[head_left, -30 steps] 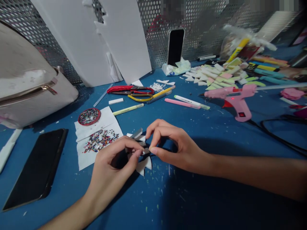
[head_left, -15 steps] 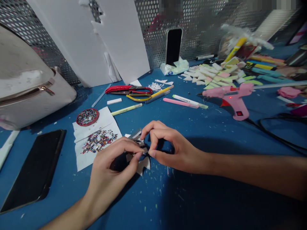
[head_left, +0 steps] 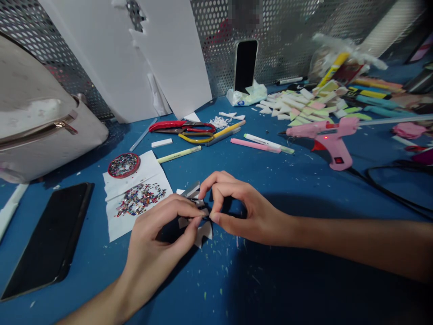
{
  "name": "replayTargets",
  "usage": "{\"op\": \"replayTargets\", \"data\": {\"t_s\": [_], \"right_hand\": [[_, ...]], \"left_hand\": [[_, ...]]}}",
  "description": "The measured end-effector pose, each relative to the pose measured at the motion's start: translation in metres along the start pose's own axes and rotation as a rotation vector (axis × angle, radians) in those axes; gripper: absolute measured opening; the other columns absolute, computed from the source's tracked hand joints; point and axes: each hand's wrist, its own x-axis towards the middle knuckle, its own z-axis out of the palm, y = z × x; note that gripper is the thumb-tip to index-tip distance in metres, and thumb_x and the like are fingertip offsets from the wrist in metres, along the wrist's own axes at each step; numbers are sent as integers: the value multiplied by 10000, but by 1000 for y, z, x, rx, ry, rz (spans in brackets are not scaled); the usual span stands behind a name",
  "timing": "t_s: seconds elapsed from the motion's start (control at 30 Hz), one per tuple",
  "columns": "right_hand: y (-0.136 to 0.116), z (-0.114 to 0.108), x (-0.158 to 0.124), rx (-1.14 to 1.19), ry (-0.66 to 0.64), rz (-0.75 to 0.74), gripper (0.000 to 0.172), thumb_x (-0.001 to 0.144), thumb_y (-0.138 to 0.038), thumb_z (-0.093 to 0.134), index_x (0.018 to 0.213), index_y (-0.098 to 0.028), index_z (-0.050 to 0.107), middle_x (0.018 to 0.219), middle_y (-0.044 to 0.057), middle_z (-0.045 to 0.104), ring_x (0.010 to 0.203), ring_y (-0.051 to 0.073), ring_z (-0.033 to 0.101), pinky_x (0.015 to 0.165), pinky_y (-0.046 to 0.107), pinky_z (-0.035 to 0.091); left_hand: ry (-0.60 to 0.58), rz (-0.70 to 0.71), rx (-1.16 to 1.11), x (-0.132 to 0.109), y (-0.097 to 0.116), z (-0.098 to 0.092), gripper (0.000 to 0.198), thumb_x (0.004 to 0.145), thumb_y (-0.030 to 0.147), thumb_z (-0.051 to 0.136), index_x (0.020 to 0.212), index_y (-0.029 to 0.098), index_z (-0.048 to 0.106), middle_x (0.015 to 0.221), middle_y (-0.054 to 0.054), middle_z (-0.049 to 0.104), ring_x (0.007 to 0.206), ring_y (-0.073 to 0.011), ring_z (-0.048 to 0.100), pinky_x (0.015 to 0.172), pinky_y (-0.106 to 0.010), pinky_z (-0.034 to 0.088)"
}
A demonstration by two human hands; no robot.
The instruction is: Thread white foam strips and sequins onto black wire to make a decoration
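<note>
My left hand and my right hand meet above the blue table, fingertips almost touching. Thumb and forefinger of each are pinched together. Whatever lies between them is too small to name. Under the fingers are white paper scraps, and a blade-like strip shows just behind them, partly covered. Left of my hands, a white paper sheet bears a heap of multicoloured beads and a round red-rimmed dish full of more beads.
A pink glue gun with a lit red light and black cord lies right. Red-handled scissors, markers and piled foam pieces lie behind. A dark phone and pale bag are left; another phone stands at the back.
Hardly anything differs. Both hands keep their pinch in the same place, with only a tiny shift of the left fingertips. The objects on the table stay where they were.
</note>
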Motion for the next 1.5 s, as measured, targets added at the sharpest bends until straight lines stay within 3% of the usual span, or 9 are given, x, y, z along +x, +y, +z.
{"op": "replayTargets", "data": {"t_s": [0.23,1.5], "right_hand": [[1,0,0,-10,6,-12,176,816,-106,676,723,-177,545,1011,71,633,1069,224,574,981,410,414],[-1,0,0,30,2,0,175,800,-58,670,719,-161,554,1010,76,624,1074,210,575,959,366,406]], "left_hand": [[-1,-4,3,0,0,0,138,871,93,637,848,218,689,829,-3,713,793,-148,660,724,-256,496],[14,8,-19,-1,-1,0,151,872,70,641,851,214,680,835,26,696,798,-107,646,729,-220,490]]}}
